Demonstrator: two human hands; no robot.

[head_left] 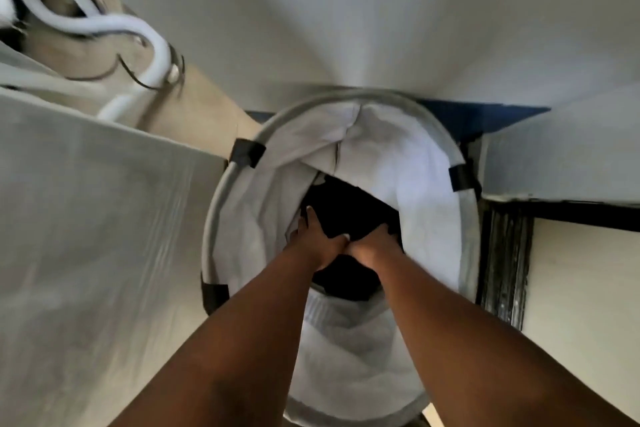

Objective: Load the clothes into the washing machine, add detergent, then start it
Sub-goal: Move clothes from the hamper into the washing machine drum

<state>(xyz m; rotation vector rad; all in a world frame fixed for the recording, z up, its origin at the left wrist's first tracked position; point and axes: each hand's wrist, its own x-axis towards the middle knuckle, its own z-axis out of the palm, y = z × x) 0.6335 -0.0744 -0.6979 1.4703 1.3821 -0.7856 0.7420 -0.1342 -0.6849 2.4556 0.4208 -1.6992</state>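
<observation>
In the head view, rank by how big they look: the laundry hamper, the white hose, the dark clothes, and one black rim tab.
1. Laundry hamper
2. White hose and dark clothes: too close to rank
3. Black rim tab

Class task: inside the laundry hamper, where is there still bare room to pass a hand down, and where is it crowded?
Free: the white lining between the hamper rim and the dark clothes, at the far and right sides. Crowded: the middle, where the left hand and right hand meet on the clothes.

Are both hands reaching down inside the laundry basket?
Yes, the left hand and right hand are deep in the laundry basket, on dark clothes.
</observation>
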